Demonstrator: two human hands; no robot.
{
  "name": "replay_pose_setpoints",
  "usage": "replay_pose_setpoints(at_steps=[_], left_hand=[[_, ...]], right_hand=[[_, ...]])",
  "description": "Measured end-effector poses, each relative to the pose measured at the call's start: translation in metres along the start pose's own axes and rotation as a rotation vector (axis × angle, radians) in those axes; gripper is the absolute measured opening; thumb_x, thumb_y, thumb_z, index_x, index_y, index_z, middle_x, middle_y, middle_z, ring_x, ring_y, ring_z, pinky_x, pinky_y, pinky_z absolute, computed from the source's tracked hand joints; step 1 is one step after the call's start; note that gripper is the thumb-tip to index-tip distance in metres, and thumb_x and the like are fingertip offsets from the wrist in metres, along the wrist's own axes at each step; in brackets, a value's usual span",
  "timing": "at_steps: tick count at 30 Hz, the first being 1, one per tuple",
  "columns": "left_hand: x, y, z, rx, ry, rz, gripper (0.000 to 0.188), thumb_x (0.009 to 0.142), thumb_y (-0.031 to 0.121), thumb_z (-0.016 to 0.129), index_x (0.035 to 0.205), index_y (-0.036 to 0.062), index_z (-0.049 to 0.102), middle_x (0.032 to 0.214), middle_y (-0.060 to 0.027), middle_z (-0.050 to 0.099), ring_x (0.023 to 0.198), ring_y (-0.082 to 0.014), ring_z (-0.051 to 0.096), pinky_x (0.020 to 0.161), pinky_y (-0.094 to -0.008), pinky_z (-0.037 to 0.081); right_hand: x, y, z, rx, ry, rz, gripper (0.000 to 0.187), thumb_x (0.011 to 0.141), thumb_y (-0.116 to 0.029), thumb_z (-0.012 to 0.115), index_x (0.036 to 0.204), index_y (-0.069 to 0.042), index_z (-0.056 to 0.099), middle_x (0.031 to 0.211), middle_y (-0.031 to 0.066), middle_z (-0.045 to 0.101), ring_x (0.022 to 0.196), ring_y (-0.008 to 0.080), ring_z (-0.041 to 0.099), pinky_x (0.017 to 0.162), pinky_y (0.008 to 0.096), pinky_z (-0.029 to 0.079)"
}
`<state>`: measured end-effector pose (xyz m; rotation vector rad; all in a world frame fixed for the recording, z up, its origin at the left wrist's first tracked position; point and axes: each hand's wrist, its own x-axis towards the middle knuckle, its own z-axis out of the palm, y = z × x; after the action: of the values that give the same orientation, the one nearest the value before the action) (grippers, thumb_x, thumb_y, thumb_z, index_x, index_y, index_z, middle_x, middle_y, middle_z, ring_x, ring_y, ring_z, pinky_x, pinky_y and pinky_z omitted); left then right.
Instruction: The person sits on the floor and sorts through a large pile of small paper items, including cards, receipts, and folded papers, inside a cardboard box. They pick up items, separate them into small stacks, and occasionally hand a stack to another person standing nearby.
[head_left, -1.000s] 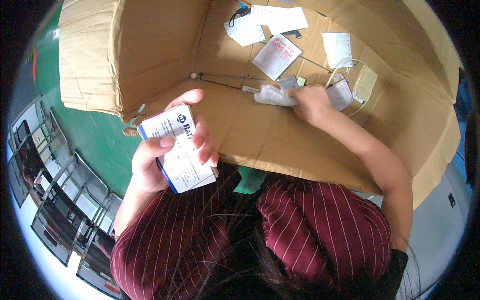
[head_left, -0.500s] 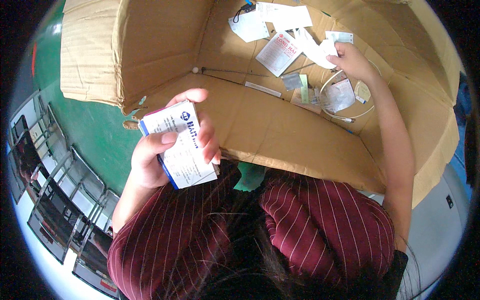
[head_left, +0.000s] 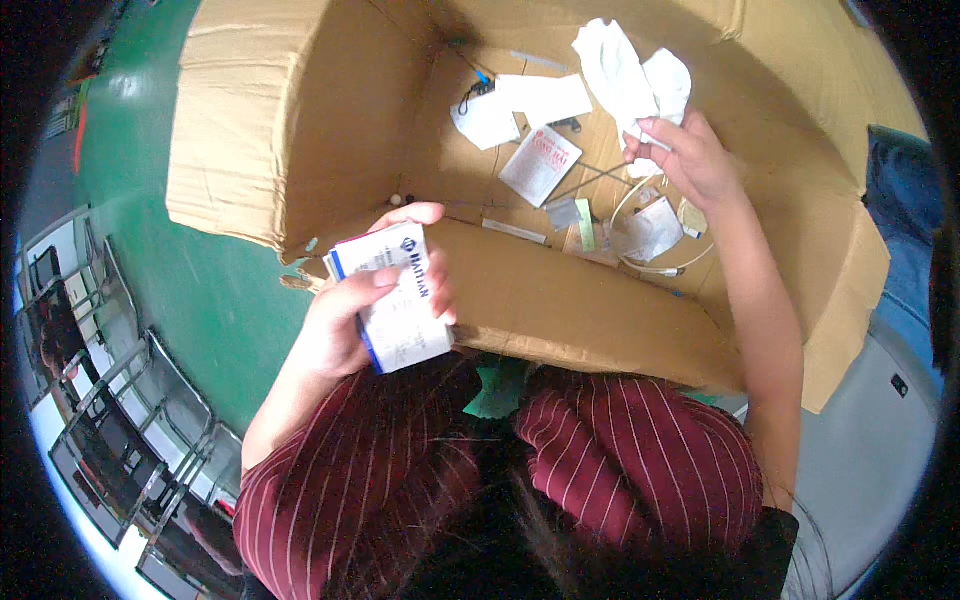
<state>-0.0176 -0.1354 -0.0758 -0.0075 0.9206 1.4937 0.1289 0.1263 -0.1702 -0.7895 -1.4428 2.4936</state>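
Note:
My left hand (head_left: 342, 318) grips a stack of white printed cards (head_left: 410, 330) with blue edging, thumb across the top card. It is in front of the near wall of a large open cardboard box (head_left: 560, 295). Over the box's right part, my right hand (head_left: 703, 168) pinches a crumpled white paper or tissue (head_left: 612, 78), which stands up above the fingers. Below that hand lie a pale looped cable (head_left: 650, 270) and a small clear plastic bag (head_left: 652, 232). A white packet with red print (head_left: 540, 168) rests on the box floor to the left.
White paper sheets (head_left: 545, 98), a black strap with a blue tip (head_left: 475, 92), a grey square piece (head_left: 563, 214) and a pale green strip (head_left: 585, 225) lie in the box. Metal-framed chairs (head_left: 165, 390) stand at left on the green floor (head_left: 150, 270).
My right hand has raised the crumpled white paper off the box floor, and more of it shows. My left hand still holds the cards. The view has shifted a little.

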Motion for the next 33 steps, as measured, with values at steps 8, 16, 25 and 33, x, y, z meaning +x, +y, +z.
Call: replay_pose_setpoints(at_steps=[8,16,25,33], left_hand=[[0.054,-0.009,0.03,0.107,-0.021,0.248,0.045,0.079,0.021,0.054,0.114,0.0032,0.034,0.083,-0.0067,0.052,0.071,-0.0133,0.051,0.065,-0.026,0.044],[0.063,-0.01,0.046,0.225,0.04,0.397,0.042,0.074,0.004,0.054,0.112,0.0044,0.036,0.1,-0.008,0.046,0.091,-0.0133,0.046,0.078,-0.0278,0.04],[0.061,-0.004,0.048,0.144,0.031,0.271,0.046,0.071,-0.002,0.045,0.115,0.0081,0.034,0.102,-0.0087,0.045,0.096,-0.0169,0.045,0.08,-0.0295,0.04],[0.058,-0.004,0.044,0.175,-0.057,0.334,0.053,0.063,-0.005,0.044,0.113,0.0082,0.035,0.098,-0.0059,0.044,0.091,-0.0147,0.045,0.076,-0.0282,0.041]], right_hand=[[-0.037,-0.036,0.071,-0.65,0.203,-0.566,0.039,0.065,0.006,0.053,0.102,-0.002,0.045,0.092,0.0092,0.055,0.087,0.0192,0.054,0.074,0.0275,0.043],[-0.054,-0.022,0.077,-0.694,0.156,-0.674,0.038,0.063,0.002,0.058,0.097,-0.003,0.045,0.092,0.009,0.053,0.086,0.0163,0.052,0.074,0.0264,0.042],[-0.054,-0.015,0.079,0.101,0.002,-0.275,0.027,0.08,-0.01,0.051,0.103,0.0,0.041,0.097,0.0093,0.051,0.088,0.0156,0.051,0.071,0.0288,0.044],[-0.052,-0.008,0.08,0.313,0.1,-0.177,0.031,0.084,-0.013,0.041,0.112,0.0,0.039,0.111,0.0116,0.046,0.104,0.0224,0.044,0.085,0.0387,0.037]])
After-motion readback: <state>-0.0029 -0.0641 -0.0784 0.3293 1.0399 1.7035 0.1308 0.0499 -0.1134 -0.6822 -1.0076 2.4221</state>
